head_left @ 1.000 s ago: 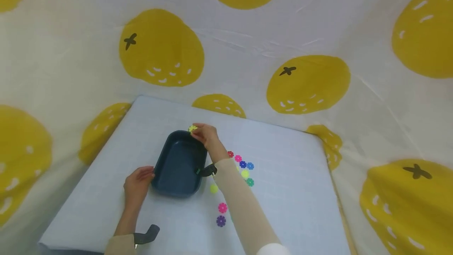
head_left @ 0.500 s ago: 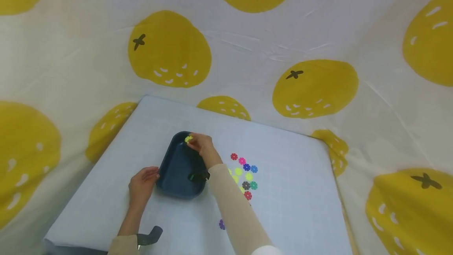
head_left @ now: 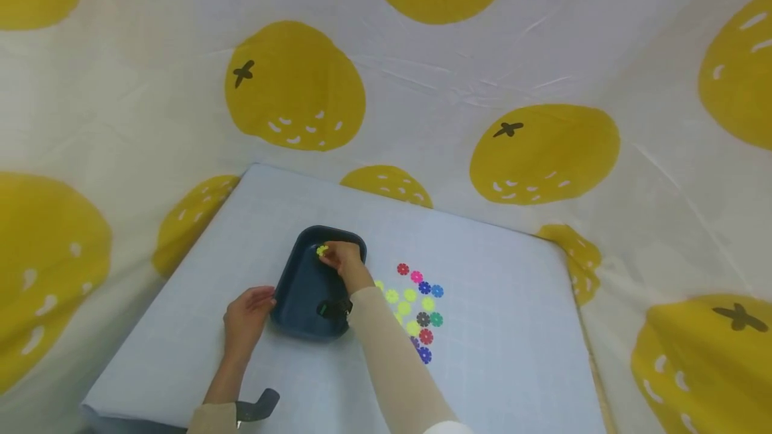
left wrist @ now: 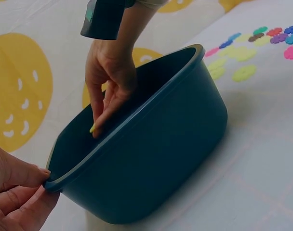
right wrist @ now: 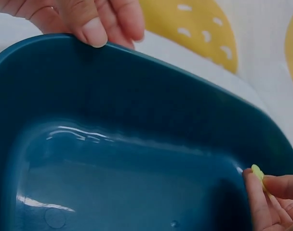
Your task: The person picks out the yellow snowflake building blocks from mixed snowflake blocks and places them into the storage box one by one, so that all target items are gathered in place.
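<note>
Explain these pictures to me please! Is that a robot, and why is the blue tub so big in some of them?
No robot here: they are one person's own two bare hands. The far-off picture comes from a camera on the person's head, looking forward and down. The two close-up pictures come from wrist cameras, so the blue tub looks huge. The left hand pinches the tub's edge. The right hand is inside it, pinching a yellow flower-shaped piece. More flower pieces, in yellow, red, pink, blue and other colours, lie on the pale cloth beside the tub.
</note>
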`<action>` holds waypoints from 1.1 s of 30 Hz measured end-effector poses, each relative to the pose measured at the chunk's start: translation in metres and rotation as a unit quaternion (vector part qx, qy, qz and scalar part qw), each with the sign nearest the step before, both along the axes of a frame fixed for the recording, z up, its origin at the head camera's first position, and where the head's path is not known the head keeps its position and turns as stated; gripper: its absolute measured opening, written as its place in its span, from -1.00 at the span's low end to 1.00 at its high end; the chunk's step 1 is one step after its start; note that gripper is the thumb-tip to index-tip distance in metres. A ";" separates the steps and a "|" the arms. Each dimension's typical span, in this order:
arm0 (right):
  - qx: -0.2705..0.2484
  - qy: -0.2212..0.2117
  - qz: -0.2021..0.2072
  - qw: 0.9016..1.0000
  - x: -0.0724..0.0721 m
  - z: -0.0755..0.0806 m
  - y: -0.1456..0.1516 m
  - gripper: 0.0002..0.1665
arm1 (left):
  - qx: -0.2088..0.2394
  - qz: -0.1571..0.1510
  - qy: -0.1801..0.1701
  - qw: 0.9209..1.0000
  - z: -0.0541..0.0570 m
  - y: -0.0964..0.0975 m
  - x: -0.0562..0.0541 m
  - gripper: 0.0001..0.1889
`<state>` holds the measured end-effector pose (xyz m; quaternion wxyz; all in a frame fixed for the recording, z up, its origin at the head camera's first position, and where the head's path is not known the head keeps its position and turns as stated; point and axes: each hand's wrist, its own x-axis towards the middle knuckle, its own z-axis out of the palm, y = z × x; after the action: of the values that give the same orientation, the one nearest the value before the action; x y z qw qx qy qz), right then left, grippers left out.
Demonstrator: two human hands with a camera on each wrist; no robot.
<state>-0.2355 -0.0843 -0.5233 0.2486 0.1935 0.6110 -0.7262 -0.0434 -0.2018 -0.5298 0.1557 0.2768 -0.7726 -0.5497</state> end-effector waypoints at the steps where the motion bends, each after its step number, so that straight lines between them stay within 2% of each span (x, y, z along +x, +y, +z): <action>1: -0.003 0.000 0.002 1.000 0.001 0.000 0.000 -0.73 | -0.004 0.002 0.000 1.000 0.000 0.000 0.000 -0.74; 5: -0.012 -0.001 0.004 1.000 0.003 -0.001 -0.002 -0.68 | -0.008 0.010 -0.002 1.000 0.001 -0.001 0.001 -0.74; 9: 0.004 -0.009 -0.011 1.000 0.002 -0.007 -0.006 -0.70 | 0.007 -0.001 -0.014 1.000 0.002 -0.001 0.001 -0.74; 13: 0.020 -0.003 -0.015 1.000 -0.004 -0.024 -0.013 -0.66 | 0.013 -0.010 -0.022 1.000 0.004 0.000 0.002 -0.73; 14: 0.006 0.004 -0.014 1.000 -0.009 -0.036 -0.014 -0.66 | 0.014 -0.011 -0.023 1.000 0.004 0.000 0.002 -0.73; 17: 0.004 0.005 -0.009 1.000 -0.013 -0.046 -0.015 -0.57 | 0.013 -0.013 -0.028 0.999 0.004 0.001 0.002 -0.73; 20: 0.003 -0.006 -0.016 1.000 -0.012 -0.043 -0.013 -0.49 | 0.013 -0.018 -0.032 0.999 0.004 0.001 0.002 -0.73; 21: 0.012 -0.016 -0.021 1.000 -0.007 -0.033 -0.013 -0.46 | 0.013 -0.020 -0.032 0.999 0.004 0.002 0.002 -0.72; 26: -0.016 -0.026 -0.034 0.999 0.002 -0.016 -0.010 -0.45 | 0.010 -0.020 -0.028 0.999 0.003 0.001 0.002 -0.73; 33: -0.038 -0.029 -0.027 0.998 0.001 -0.011 -0.008 -0.42 | 0.012 -0.020 -0.023 0.999 0.003 0.000 0.002 -0.73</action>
<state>-0.2349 -0.0922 -0.5346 0.2535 0.2215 0.5700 -0.7495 -0.0415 -0.2019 -0.5272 0.1232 0.2760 -0.7746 -0.5556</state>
